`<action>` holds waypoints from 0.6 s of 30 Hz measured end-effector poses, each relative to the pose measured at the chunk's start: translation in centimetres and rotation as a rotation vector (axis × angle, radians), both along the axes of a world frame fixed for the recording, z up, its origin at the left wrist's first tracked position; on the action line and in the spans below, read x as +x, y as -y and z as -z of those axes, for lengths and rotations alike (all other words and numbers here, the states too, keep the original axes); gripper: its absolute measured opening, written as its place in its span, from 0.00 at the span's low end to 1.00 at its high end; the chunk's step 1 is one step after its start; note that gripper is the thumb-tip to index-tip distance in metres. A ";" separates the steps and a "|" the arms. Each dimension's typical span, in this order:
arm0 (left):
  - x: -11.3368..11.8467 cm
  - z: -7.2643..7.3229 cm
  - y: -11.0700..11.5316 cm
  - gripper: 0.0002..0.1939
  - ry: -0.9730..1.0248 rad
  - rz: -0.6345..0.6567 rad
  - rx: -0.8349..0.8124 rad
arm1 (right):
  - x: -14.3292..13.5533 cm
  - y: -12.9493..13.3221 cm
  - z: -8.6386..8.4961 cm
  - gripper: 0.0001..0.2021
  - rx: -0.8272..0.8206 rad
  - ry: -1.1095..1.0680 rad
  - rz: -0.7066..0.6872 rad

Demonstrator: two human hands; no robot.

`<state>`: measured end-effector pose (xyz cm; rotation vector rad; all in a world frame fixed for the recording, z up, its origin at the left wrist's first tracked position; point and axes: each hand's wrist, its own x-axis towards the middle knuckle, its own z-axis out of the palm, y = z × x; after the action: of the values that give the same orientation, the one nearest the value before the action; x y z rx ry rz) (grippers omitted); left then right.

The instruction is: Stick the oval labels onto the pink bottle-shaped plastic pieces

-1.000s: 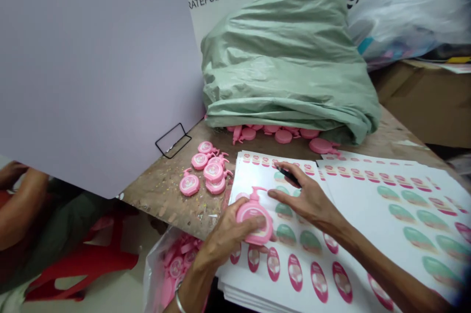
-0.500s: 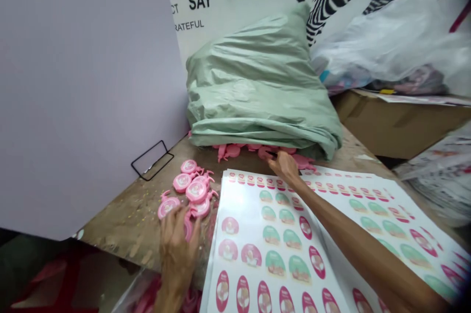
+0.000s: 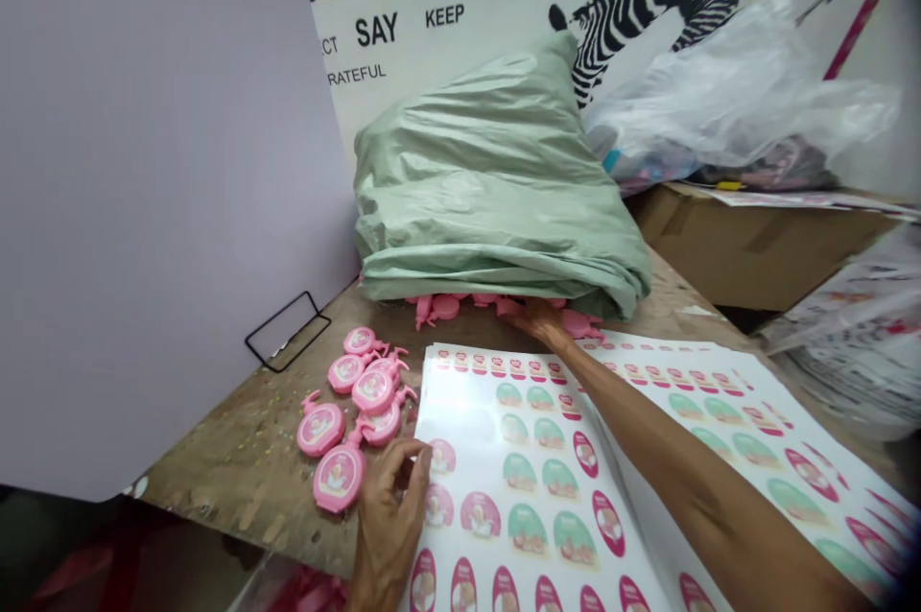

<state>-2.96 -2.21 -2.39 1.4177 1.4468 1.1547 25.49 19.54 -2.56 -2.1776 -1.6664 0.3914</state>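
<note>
- On our left, a pale panel (image 3: pixel 158 209) stands by the worktop (image 3: pixel 237 468), with a black wire frame (image 3: pixel 277 317) close to its lower edge.
- Next come the labelled pink dispensers (image 3: pixel 373 388), some overlapping; the nearest dispenser (image 3: pixel 340 476) lies flat beside our left hand.
- Our left hand (image 3: pixel 389 506) is at the left edge of the front sticker sheets (image 3: pixel 467 411), finger and thumb curled towards each other near a round pink sticker. We cannot tell whether they pinch anything.
- Behind the sheets, the green bag (image 3: pixel 489 200) slumps over more pink dispensers (image 3: pixel 444 307), which poke out from under its folded edge.
- Our right hand (image 3: pixel 543 319) reaches in among them; its fingertips are partly hidden, so we cannot tell if they have closed on one. We judge this to be a picking-up step; drawing one out would call for a firm hold and clearance below the fold.
- Further right, our forearm crosses above the other sticker sheets (image 3: pixel 658 420), with a cardboard box (image 3: pixel 763 247) beyond.
</note>
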 end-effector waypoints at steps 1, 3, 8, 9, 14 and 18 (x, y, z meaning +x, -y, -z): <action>0.2 -0.2 -0.1 0.15 0.017 0.004 -0.012 | 0.1 0.4 -0.5 0.18 0.004 -0.037 -0.020; 0.6 -0.4 -0.4 0.16 0.061 -0.007 -0.044 | 0.2 1.7 -1.4 0.19 0.019 -0.121 -0.072; 2.2 -0.9 -1.8 0.20 0.312 0.019 -0.178 | -1.9 9.0 -2.2 0.29 0.093 -0.291 -0.172; 2.9 -1.0 -2.0 0.21 0.399 0.036 -0.205 | -2.8 10.9 -2.1 0.30 0.118 -0.339 -0.189; 6.0 -2.3 -2.1 0.27 0.919 0.156 -0.323 | -8.2 19.2 -2.5 0.32 0.168 -0.716 -0.233; 6.2 -2.8 -0.3 0.29 0.981 0.129 -0.379 | -10.8 21.6 -3.0 0.26 0.112 -0.875 -0.287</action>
<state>3.24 -1.95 0.37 0.5123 0.7810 1.1578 14.69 -2.10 0.40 -1.3447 -1.4060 1.1038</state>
